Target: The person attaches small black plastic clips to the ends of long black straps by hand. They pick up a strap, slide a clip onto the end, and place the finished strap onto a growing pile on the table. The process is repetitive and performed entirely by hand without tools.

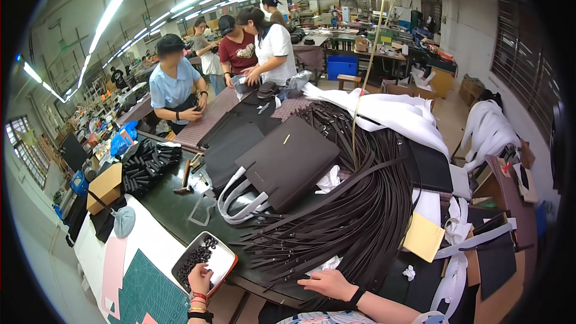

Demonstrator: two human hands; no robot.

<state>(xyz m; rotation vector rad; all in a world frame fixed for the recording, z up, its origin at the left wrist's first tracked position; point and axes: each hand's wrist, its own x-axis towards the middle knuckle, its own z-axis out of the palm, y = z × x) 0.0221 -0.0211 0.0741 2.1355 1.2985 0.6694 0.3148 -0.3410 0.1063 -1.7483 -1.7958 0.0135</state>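
My left hand [200, 278] is at the near edge of a white tray [224, 262] with small black ring-like pieces [197, 258] heaped along its left side. Its fingers are drawn together; whether a piece is between them is too small to see. To the right, my right hand [330, 284] lies palm down with fingers stretched out, beside the near ends of a large bundle of dark brown straps [354, 216]. A crumpled white paper [326, 264] sits just beyond it. No object shows in that hand.
A dark brown bag [288, 162] with white-wrapped handles [243, 204] lies beyond the straps. Left are a hammer [184, 181], a pile of black rolled pieces [147, 165] and a green cutting mat [150, 288]. A yellow pad [423, 237] lies right. Several people stand across the table.
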